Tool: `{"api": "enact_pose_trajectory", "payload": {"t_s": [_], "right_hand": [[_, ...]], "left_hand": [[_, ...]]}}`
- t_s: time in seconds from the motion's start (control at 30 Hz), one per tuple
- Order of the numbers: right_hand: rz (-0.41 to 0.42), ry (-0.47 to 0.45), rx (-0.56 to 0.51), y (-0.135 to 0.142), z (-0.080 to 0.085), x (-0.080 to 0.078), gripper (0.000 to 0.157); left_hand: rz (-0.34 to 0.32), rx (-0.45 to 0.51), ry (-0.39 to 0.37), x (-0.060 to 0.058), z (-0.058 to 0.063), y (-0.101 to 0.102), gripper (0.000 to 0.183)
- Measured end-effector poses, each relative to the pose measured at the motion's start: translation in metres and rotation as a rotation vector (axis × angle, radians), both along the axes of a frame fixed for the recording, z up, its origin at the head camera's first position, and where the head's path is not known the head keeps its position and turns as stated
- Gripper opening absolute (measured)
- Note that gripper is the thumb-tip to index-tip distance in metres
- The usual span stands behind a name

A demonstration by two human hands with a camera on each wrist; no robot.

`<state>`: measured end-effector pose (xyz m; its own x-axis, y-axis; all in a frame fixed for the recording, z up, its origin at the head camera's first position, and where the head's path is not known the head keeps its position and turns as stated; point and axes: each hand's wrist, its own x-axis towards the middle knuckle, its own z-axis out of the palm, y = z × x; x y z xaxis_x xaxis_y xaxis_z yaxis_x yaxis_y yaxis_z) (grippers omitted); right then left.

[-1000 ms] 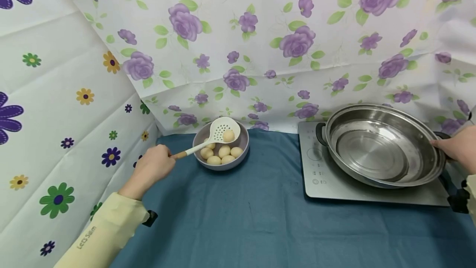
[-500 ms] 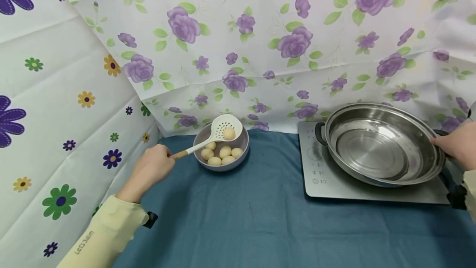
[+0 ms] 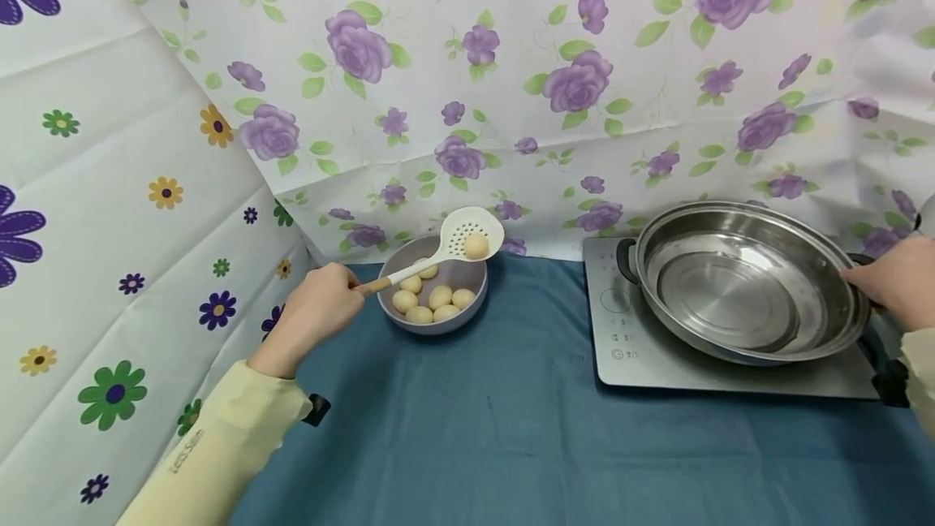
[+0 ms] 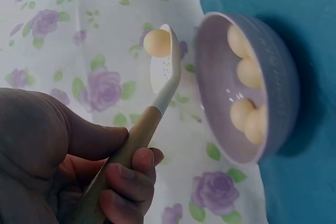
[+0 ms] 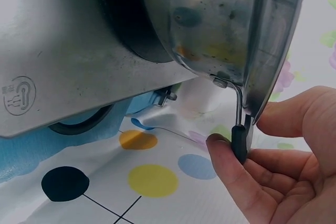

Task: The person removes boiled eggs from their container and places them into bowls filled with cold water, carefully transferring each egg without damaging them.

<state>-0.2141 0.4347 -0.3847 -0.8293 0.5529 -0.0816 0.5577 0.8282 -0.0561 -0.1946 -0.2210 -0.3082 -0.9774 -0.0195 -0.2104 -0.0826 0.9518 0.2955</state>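
My left hand (image 3: 324,304) grips the wooden handle of a white slotted spoon (image 3: 460,226). One pale brown egg (image 3: 476,247) lies in the spoon's perforated head, over the far right rim of a grey-purple bowl (image 3: 433,329). Several more eggs (image 3: 440,296) sit inside that bowl. In the left wrist view, thumb and curled fingers wrap the spoon handle (image 4: 134,140). On the right, my right hand (image 3: 902,282) holds a wide steel pan (image 3: 730,299) by its side handle (image 5: 239,142), thumb at the rim and fingers beneath. No eggs show in the pan.
Beneath the pan is a flat silver induction cooktop (image 3: 621,360) with touch controls at its left. A blue cloth (image 3: 511,428) covers the table. Flowered sheets (image 3: 511,104) hang behind and at the left.
The left hand has moved right and slightly up, carrying the slotted spoon and its egg from above the bowl's middle to its far right rim. The right hand stays on the pan handle.
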Motion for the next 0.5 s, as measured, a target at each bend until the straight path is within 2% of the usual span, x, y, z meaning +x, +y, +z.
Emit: {"api": "enact_pose_trajectory", "payload": {"t_s": [0.1, 0.3, 0.43, 0.5], "right_hand": [[0.003, -0.003, -0.007, 0.002, -0.001, -0.001, 0.059], [-0.007, 0.025, -0.037, 0.004, -0.003, 0.000, 0.064], [-0.016, 0.036, -0.057, 0.003, -0.002, -0.001, 0.064], [-0.015, 0.037, -0.054, 0.003, -0.002, -0.002, 0.065]], "left_hand": [[-0.015, -0.002, 0.013, -0.003, 0.005, 0.009, 0.028], [-0.072, 0.009, 0.055, -0.009, 0.015, 0.030, 0.036], [-0.100, 0.027, 0.051, -0.012, 0.019, 0.048, 0.040], [-0.093, 0.048, 0.042, -0.013, 0.019, 0.056, 0.038]]}}
